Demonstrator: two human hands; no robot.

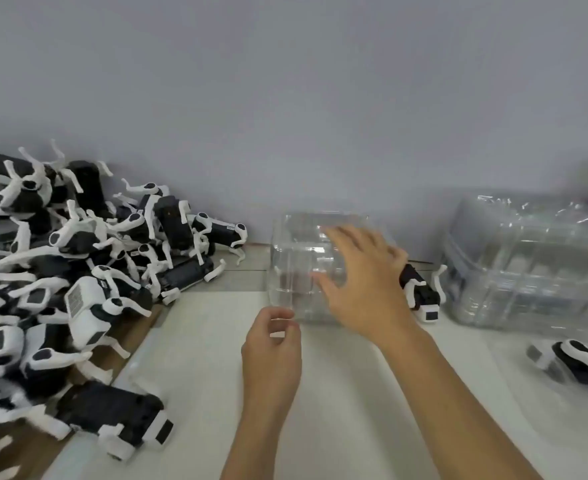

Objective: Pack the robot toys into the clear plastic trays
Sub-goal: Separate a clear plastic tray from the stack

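While my right hand [361,282] spreads open over the clear plastic tray [303,265] at frame centre, my left hand's [271,344] fingers pinch its near corner; the light tray may skid. Robot toys [78,271] sit piled at left.

robot toys [78,271] piled left, clear tray [296,268] centre, tray stack [534,261] right

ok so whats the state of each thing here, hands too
left hand: fingers curled, pinching the near corner of the clear tray
right hand: open, fingers spread over the tray
clear tray: upright, looks empty
tray stack: stacked by the wall
toy pile: loose, unpacked
toy beside tray: on the table, unpacked
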